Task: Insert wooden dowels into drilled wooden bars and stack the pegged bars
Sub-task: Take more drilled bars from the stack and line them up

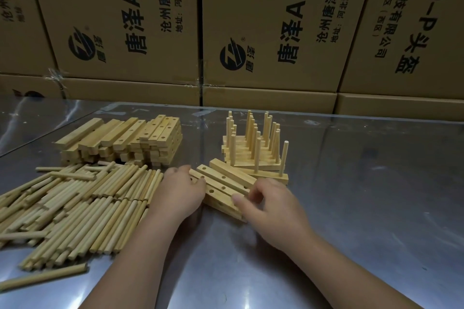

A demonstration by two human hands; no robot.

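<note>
Hands at either end of a few pale drilled wooden bars (216, 183) lying side by side on the shiny steel table (364, 195)

The left hand (181, 194) curls its fingers round the bars' left end; the right hand (272, 208) clasps the right end, thumb out, fingers bent over the top. Just behind stands the stack of pegged bars (253, 158). To the left lie loose round wooden dowels (75, 208) and a pile of unpegged bars (125, 140), with brown printed cardboard cartons (263, 20) beyond

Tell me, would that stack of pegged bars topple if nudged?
Probably not: the stack of pegged bars sits low and wide. It would likely slide instead, as the metal table looks smooth. Its thin upright dowels might loosen if knocked sideways.
</note>
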